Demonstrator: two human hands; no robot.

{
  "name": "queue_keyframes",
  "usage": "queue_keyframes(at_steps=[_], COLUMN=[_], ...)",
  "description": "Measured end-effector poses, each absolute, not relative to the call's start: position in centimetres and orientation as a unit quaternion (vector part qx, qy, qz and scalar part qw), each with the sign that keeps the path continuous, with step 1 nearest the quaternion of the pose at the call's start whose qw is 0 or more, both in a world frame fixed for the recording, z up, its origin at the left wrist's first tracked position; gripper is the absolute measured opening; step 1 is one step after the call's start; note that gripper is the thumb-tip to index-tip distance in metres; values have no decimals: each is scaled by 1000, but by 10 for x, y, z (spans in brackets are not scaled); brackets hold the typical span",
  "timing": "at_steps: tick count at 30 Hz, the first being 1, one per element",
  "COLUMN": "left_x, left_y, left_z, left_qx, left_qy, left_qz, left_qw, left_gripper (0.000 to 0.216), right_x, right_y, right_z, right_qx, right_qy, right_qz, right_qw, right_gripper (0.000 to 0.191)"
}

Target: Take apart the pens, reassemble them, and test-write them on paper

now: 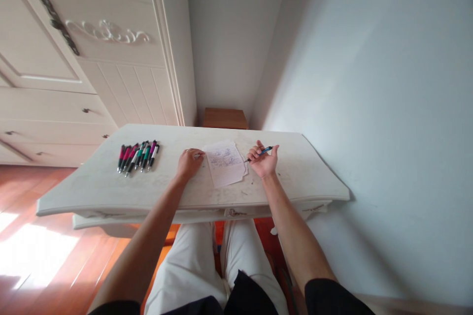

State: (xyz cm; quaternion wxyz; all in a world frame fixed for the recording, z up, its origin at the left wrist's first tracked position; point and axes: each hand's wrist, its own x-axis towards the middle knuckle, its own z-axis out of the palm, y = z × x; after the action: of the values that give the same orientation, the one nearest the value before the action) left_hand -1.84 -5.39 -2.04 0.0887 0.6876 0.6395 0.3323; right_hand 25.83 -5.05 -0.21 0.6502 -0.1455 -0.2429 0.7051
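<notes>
**Pen at the paper, top part already scribbled**

From the bottom of the frame I see two bare arms going up over white trousers to the table [303, 177]. At centre the left hand [189, 162] lies with fingers curled together, its tips touching the left edge of the paper [226, 172]. The right hand [263, 161] pinches a blue pen [265, 150] between thumb and fingers, the tip at the paper's right edge. I judge the sheet about half used: scribbles fill its upper part and the lower part is blank. Further left, a row of pens [138, 156] lies well apart from both hands, and a wardrobe [111, 69] stands at upper left.
</notes>
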Motion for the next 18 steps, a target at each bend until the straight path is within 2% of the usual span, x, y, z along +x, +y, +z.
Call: queue_keyframes(at_steps=[7, 14, 18], left_x=[-20, -21, -22], left_y=[-52, -49, -48], left_z=[-23, -27, -28], left_qx=[685, 687, 686], left_qy=[642, 638, 639], left_qz=[332, 337, 338], left_qw=[86, 83, 78], left_gripper=[27, 29, 30], right_x=[259, 260, 260], right_y=[-55, -55, -58], right_z=[3, 4, 4], right_qx=[-183, -154, -158], right_qy=[-232, -243, -237], right_qz=[684, 684, 679], right_qw=[667, 670, 676], right_gripper=[52, 60, 50])
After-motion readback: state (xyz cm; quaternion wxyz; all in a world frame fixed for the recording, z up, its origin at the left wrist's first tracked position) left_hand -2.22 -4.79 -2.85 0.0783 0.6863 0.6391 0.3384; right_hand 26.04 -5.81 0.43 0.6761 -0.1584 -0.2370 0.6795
